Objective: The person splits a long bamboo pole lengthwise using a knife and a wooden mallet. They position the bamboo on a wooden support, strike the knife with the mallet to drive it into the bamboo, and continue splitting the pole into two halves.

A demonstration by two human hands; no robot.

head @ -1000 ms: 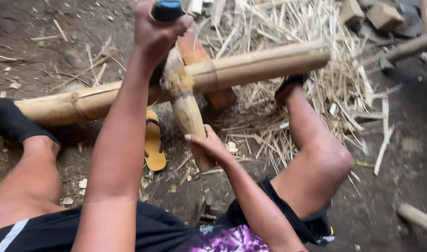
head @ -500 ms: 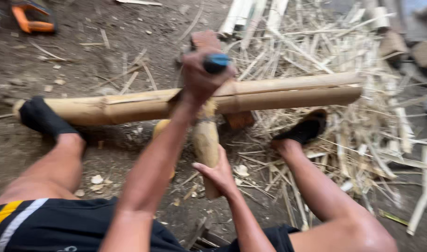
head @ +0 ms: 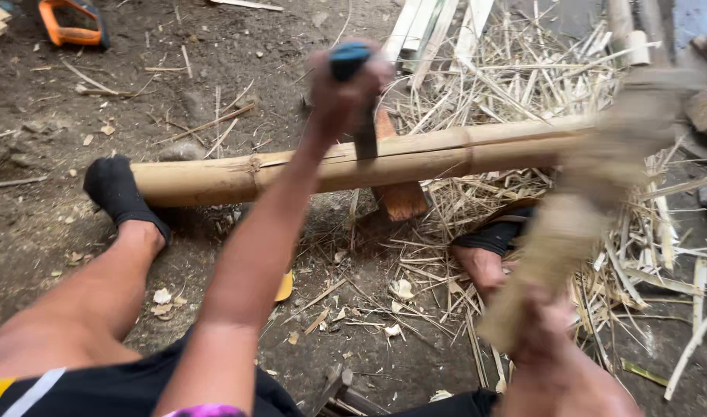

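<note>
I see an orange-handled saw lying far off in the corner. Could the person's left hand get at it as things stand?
Probably not. The left hand grips a blue-handled blade set on the bamboo pole, and the orange-handled saw lies beyond the pole, well to the left.

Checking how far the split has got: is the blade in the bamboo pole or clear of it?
In it. The blade held by the left hand stands upright, its lower edge set into the bamboo pole.
</note>
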